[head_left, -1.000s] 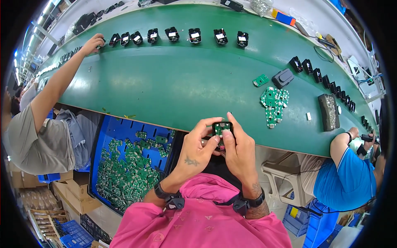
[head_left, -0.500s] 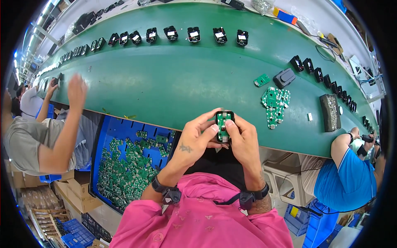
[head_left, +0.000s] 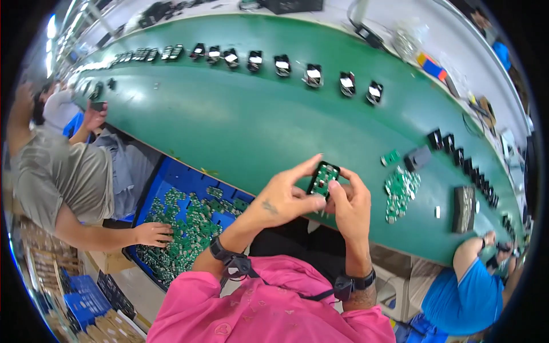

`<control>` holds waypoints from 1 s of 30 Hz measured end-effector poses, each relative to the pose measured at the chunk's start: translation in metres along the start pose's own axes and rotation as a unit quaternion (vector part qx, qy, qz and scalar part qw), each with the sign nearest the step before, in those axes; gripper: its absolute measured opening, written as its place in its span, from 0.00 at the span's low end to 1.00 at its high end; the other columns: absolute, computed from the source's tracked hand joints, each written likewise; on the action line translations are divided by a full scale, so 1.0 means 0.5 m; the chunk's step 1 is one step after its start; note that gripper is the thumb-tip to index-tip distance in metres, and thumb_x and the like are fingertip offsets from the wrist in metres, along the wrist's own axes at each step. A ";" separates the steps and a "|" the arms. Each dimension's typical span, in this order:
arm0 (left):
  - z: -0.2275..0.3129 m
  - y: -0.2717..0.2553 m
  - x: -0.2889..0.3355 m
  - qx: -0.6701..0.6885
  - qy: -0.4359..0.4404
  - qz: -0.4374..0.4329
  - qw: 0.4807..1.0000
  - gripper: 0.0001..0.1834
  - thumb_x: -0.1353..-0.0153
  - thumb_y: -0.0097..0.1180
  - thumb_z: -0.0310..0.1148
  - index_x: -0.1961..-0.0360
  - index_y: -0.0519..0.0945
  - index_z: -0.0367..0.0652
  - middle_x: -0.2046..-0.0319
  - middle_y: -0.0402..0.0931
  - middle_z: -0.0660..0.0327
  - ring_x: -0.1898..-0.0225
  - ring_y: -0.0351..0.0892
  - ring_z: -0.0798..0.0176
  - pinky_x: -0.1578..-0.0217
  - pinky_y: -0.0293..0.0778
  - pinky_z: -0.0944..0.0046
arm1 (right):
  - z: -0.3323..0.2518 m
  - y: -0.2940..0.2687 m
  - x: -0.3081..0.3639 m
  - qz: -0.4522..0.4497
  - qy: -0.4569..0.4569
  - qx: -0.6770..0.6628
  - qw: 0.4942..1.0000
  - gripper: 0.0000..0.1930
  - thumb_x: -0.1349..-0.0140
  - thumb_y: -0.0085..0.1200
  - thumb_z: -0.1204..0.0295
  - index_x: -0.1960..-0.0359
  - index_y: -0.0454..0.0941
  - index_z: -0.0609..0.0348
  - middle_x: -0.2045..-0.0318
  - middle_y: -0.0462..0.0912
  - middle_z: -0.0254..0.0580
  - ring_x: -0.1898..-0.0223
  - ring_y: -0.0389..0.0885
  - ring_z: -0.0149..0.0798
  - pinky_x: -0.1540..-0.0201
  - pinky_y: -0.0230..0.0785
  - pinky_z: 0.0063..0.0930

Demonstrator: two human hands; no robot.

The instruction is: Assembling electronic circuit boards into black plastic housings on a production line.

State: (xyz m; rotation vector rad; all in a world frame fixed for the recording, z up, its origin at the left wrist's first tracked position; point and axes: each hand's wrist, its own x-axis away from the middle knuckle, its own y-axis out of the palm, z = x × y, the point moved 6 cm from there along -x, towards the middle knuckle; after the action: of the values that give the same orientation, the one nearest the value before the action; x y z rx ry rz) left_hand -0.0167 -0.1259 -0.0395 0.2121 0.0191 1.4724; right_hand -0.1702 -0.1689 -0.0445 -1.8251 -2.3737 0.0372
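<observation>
Clamping 1 black casing (head_left: 314, 182) between left hand (head_left: 287, 197) and right hand (head_left: 353, 206), gripping it at its sides. Showing 1 green circuit board (head_left: 326, 174) inside the casing, facing upward. Including, right of right hand, 1 board cluster (head_left: 400, 191); left of left hand, 1 blue crate (head_left: 184, 174); beyond the 2 hands, 8 black housings (head_left: 282, 66).

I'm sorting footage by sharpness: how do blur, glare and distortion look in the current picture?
Head view: the green tabletop bows into an arc; ceiling lights glare white at upper left; the black housings and held circuit board look slightly smeared.
</observation>
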 end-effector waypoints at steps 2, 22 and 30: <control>0.036 -0.019 -0.006 -0.107 0.000 0.012 0.994 0.43 0.43 0.67 0.28 0.27 0.63 0.45 0.42 0.74 0.53 0.62 0.80 0.72 0.65 0.78 0.70 | -0.012 0.023 -0.024 -0.029 -0.032 0.048 0.998 0.20 0.33 0.57 0.71 0.44 0.74 0.71 0.76 0.84 0.44 0.77 0.81 0.31 0.73 0.71 0.26; 0.139 -0.916 -0.222 -0.503 0.066 0.516 0.690 0.29 0.54 0.65 0.33 0.48 0.81 0.35 0.53 0.83 0.43 0.50 0.83 0.43 0.47 0.77 0.53 | 0.015 0.197 -0.142 -0.006 -0.265 0.404 0.876 0.10 0.41 0.63 0.69 0.58 0.81 0.55 0.80 0.73 0.33 0.74 0.74 0.40 0.72 0.66 0.38; 0.140 -0.828 -0.329 -0.534 0.138 0.471 0.689 0.29 0.51 0.72 0.33 0.47 0.80 0.33 0.58 0.83 0.41 0.54 0.83 0.41 0.52 0.77 0.49 | 0.004 0.193 -0.152 0.002 -0.245 0.399 0.884 0.09 0.43 0.64 0.71 0.61 0.81 0.55 0.81 0.71 0.32 0.76 0.73 0.39 0.74 0.65 0.37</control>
State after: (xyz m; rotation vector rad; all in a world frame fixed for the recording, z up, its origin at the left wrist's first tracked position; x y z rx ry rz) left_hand 0.3844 -0.3320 -0.0540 -1.1338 -0.8077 2.2588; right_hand -0.0587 -0.2167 -0.0649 -1.4842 -2.0835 1.3942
